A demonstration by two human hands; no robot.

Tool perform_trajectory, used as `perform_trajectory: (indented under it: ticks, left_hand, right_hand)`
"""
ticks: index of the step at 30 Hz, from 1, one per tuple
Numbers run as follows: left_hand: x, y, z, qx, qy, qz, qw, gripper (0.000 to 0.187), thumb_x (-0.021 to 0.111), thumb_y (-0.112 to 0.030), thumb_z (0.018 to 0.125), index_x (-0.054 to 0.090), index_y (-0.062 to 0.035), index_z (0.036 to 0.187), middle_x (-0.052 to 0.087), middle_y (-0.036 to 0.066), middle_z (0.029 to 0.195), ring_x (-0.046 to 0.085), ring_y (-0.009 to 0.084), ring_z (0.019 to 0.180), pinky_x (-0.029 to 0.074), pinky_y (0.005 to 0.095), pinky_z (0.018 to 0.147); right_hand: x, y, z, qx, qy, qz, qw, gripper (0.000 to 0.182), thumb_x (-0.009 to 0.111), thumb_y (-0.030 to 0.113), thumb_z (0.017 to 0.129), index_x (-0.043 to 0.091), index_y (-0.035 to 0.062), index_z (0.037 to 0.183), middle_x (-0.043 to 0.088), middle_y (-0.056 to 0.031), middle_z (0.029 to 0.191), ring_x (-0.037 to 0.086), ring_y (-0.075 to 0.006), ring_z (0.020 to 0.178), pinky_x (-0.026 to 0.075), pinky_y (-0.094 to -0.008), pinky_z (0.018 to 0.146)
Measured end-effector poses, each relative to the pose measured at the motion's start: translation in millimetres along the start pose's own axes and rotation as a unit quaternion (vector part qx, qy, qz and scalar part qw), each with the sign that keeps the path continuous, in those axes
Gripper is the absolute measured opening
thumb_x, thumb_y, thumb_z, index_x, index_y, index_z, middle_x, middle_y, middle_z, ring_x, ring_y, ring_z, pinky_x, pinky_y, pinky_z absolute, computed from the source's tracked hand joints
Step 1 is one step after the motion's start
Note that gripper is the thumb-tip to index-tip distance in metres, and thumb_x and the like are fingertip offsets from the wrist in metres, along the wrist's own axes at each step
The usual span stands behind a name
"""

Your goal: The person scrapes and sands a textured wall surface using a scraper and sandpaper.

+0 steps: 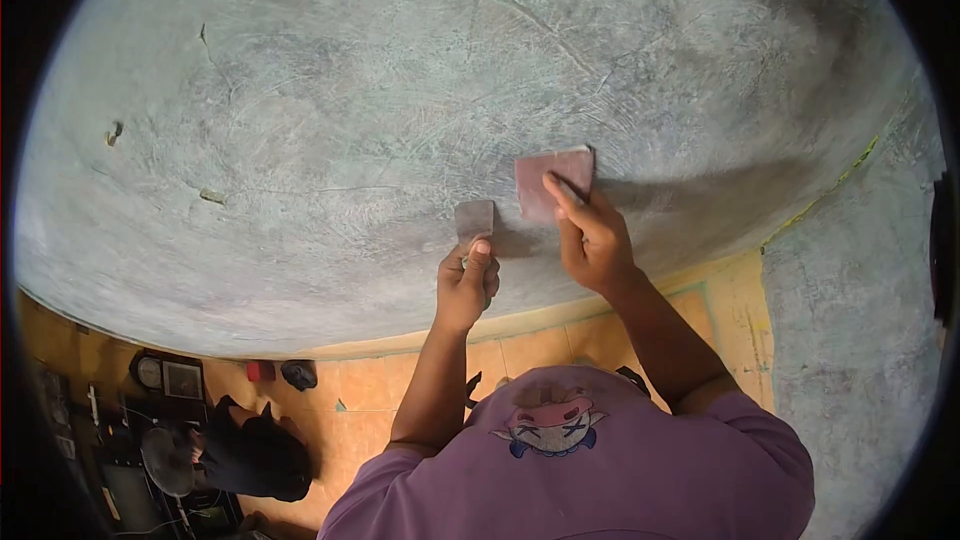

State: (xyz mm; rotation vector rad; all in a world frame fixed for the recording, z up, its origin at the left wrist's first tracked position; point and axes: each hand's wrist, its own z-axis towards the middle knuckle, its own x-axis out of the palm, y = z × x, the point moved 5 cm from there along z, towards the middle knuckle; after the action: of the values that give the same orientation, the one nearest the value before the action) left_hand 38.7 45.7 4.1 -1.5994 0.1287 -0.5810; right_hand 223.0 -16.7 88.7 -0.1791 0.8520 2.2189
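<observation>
My left hand [465,285] is closed around a putty knife [475,221], its thumb along the tool and the flat grey blade pointing up close to the wall. My right hand [598,248] grips a reddish-brown sheet of sandpaper [537,190], with a finger laid over its face and its squared edge up against the wall. Behind both tools spreads the grey-green plastered wall [350,110], covered in scratches and scrape marks. The palm side of my right hand is partly hidden.
Small holes and a chip [212,197] mark the wall on the left. An orange tiled floor [370,385] lies below. At lower left a person in dark clothes [255,455] is beside a round fan [168,462] and framed items [182,380]. A dark bag [298,374] rests by the wall.
</observation>
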Motion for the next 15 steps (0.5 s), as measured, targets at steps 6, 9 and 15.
perform_trajectory:
  ticks: [6,9,15]
  left_hand:
    - [-3,2,0,0.004,0.008,0.004,1.0,0.032,0.054,-0.037,0.098,0.058,-0.0064,0.091,0.043,-0.001,0.062,0.041,0.0083,0.051,0.035,0.0225,0.045]
    - [1,2,0,0.001,0.011,-0.007,1.0,0.032,0.054,-0.037,0.098,0.058,-0.0064,0.09,0.042,-0.002,0.062,0.041,0.0084,0.05,0.035,0.0225,0.045]
    - [-1,-2,-1,-0.003,-0.007,0.011,1.0,0.032,0.054,-0.037,0.099,0.058,-0.0064,0.09,0.042,-0.001,0.062,0.041,0.0083,0.049,0.035,0.0225,0.045]
  right_hand:
    - [-22,-6,2,-0.025,-0.07,-0.037,0.997,0.04,0.053,-0.003,0.087,0.063,0.0063,0.124,0.064,-0.019,0.097,0.062,-0.0274,0.07,0.048,-0.0321,0.06]
    - [-17,2,13,-0.039,-0.088,-0.002,0.995,0.041,0.053,-0.003,0.087,0.063,0.0079,0.124,0.062,-0.0175,0.093,0.06,-0.026,0.067,0.047,-0.0324,0.059]
    - [7,-15,-20,-0.043,-0.029,-0.007,0.999,0.046,0.054,-0.003,0.084,0.062,0.0111,0.126,0.062,-0.017,0.092,0.062,-0.0296,0.07,0.05,-0.0347,0.061]
